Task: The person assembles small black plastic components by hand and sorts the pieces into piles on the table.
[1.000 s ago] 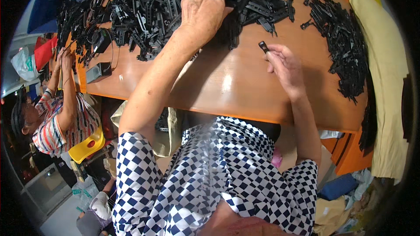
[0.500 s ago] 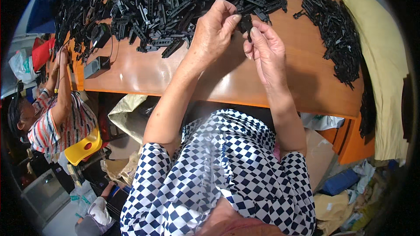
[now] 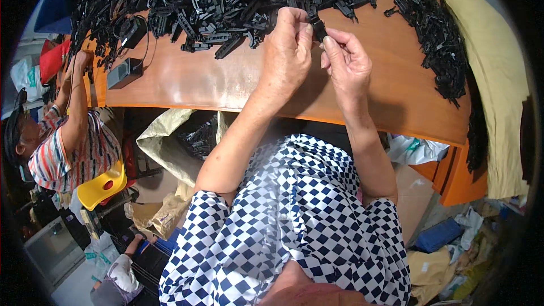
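Observation:
Between my two hands, above the table, is a small black plastic part (image 3: 318, 27). My left hand (image 3: 288, 51) pinches its left side between thumb and fingers. From the other side my right hand (image 3: 347, 62) grips its lower end with thumb and forefinger, the remaining fingers curled. Its exact shape is partly covered by my fingertips. Just beyond my hands spreads a large heap of black plastic parts (image 3: 212, 5), many long and slotted. A smaller pile of thin black parts (image 3: 435, 37) lies to the right.
Two dark boxes (image 3: 124, 73) with a cord stand at the table's left. A blue bin (image 3: 71, 3) is at far left, cream cloth (image 3: 484, 79) at right. Below the table edge hangs an open sack (image 3: 161, 136). A co-worker (image 3: 76, 147) sits left near a yellow stool (image 3: 105, 186).
My left hand has come nearer to me and slightly right, wrist more upright. The black part shows more between my fingertips. The whole view has shifted a little.

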Demonstrator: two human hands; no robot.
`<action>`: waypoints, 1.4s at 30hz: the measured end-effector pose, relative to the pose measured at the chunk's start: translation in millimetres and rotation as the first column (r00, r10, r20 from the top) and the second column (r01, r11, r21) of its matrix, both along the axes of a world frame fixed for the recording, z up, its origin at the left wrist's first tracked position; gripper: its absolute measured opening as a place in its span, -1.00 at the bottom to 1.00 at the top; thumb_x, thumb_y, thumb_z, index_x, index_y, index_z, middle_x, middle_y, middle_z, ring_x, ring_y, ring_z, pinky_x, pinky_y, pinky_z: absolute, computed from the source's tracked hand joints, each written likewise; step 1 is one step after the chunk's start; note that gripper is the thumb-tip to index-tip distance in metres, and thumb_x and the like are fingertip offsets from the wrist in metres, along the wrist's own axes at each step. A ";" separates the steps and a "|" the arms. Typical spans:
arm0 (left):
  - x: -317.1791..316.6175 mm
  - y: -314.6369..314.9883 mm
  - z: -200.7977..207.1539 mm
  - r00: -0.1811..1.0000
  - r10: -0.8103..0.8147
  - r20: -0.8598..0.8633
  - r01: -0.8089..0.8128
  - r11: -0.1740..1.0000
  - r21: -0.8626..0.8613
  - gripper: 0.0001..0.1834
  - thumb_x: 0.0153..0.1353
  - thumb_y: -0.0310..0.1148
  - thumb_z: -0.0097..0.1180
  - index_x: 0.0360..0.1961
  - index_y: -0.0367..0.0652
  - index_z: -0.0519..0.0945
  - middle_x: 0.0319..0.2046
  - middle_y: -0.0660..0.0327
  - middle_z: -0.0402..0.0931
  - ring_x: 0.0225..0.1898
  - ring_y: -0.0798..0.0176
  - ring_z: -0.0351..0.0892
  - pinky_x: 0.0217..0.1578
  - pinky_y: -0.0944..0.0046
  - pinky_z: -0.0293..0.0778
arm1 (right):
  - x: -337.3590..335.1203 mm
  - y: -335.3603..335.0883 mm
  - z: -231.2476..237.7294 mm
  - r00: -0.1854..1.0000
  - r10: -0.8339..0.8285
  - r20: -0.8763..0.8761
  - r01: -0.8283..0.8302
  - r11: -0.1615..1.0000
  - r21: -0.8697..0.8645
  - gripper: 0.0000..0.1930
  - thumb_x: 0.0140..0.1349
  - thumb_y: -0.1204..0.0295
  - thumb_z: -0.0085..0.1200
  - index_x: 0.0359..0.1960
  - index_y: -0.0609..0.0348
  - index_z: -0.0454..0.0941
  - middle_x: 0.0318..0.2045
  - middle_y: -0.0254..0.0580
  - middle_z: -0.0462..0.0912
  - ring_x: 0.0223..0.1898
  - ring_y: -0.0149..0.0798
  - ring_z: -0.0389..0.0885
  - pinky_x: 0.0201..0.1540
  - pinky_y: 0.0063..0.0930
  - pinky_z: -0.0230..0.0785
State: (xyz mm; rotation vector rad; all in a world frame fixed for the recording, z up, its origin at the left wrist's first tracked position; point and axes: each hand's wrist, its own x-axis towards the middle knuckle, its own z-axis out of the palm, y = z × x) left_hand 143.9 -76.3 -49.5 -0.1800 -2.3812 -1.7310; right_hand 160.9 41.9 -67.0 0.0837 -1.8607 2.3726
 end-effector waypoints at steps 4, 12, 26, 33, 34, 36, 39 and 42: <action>7.5 3.5 -0.5 0.999 -0.038 -0.027 0.039 0.999 0.015 -0.81 0.32 -0.50 -0.08 -0.09 -0.35 0.40 -0.18 0.11 0.57 -0.21 0.37 0.58 -0.18 0.38 0.55 | 0.4 4.0 -6.1 0.999 -0.010 -0.034 0.010 1.000 -0.019 -0.86 0.28 0.55 0.03 -0.15 0.29 0.53 -0.50 -0.47 0.50 -0.52 -0.65 0.37 -0.49 -0.77 0.25; 11.7 2.9 -3.7 0.972 -0.160 0.172 0.079 0.913 0.401 -0.78 0.26 -0.41 0.09 -0.12 -0.27 0.46 -0.27 0.23 0.57 -0.26 0.45 0.53 -0.23 0.44 0.50 | 8.6 6.6 -9.6 0.952 -0.091 -0.292 0.219 0.871 0.440 -0.91 0.23 0.54 0.08 -0.28 0.30 0.56 -0.44 -0.27 0.63 -0.48 -0.48 0.57 -0.46 -0.54 0.40; 10.6 11.0 11.1 0.945 -0.300 0.129 0.184 0.814 0.551 -0.79 0.24 -0.47 0.08 -0.11 -0.29 0.49 -0.23 0.19 0.58 -0.18 0.40 0.54 -0.13 0.41 0.48 | -0.5 37.0 -28.0 0.972 0.235 -0.001 -0.229 0.946 0.230 -0.55 0.16 0.28 0.21 -0.03 0.34 0.41 -0.34 -0.21 0.57 -0.31 -0.46 0.54 -0.28 -0.57 0.39; -0.5 20.3 12.9 0.905 -0.391 0.169 0.213 0.759 0.616 -0.82 0.24 -0.46 0.08 -0.16 -0.30 0.50 -0.23 0.16 0.58 -0.23 0.38 0.54 -0.17 0.38 0.50 | 4.2 44.2 4.3 0.955 0.226 0.194 -0.227 0.974 -0.017 -0.65 0.20 0.33 0.18 -0.10 0.34 0.46 -0.41 -0.29 0.56 -0.48 -0.54 0.49 -0.45 -0.65 0.34; -3.6 22.8 13.6 0.895 -0.405 0.189 0.206 0.750 0.629 -0.83 0.25 -0.46 0.07 -0.16 -0.30 0.50 -0.24 0.16 0.58 -0.25 0.38 0.54 -0.19 0.38 0.50 | 3.7 45.5 6.8 0.970 0.174 0.170 -0.177 0.984 -0.001 -0.69 0.20 0.36 0.17 -0.12 0.34 0.48 -0.44 -0.32 0.55 -0.52 -0.55 0.47 -0.48 -0.67 0.33; -12.3 30.5 13.7 0.879 -0.432 0.204 0.209 0.732 0.649 -0.83 0.25 -0.46 0.08 -0.16 -0.30 0.50 -0.25 0.17 0.58 -0.26 0.39 0.54 -0.21 0.39 0.50 | 0.5 48.9 7.5 0.981 0.122 0.154 -0.125 0.992 0.010 -0.72 0.21 0.38 0.17 -0.14 0.33 0.49 -0.48 -0.35 0.54 -0.56 -0.57 0.45 -0.51 -0.70 0.32; -27.8 42.6 15.9 0.854 -0.475 0.213 0.239 0.722 0.650 -0.83 0.26 -0.45 0.07 -0.16 -0.28 0.50 -0.27 0.18 0.59 -0.28 0.42 0.53 -0.24 0.40 0.50 | -7.3 57.2 5.2 0.991 -0.007 0.136 -0.008 0.994 0.111 -0.74 0.20 0.41 0.17 -0.16 0.33 0.50 -0.52 -0.39 0.53 -0.57 -0.57 0.44 -0.51 -0.71 0.32; -45.7 54.7 11.3 0.840 -0.508 0.190 0.313 0.740 0.596 -0.84 0.27 -0.43 0.06 -0.15 -0.24 0.50 -0.29 0.21 0.58 -0.28 0.42 0.53 -0.24 0.39 0.50 | -23.7 81.6 -2.2 0.977 0.105 0.187 -0.110 0.994 0.018 -0.74 0.16 0.41 0.20 -0.17 0.26 0.50 -0.43 -0.35 0.52 -0.48 -0.56 0.46 -0.45 -0.67 0.36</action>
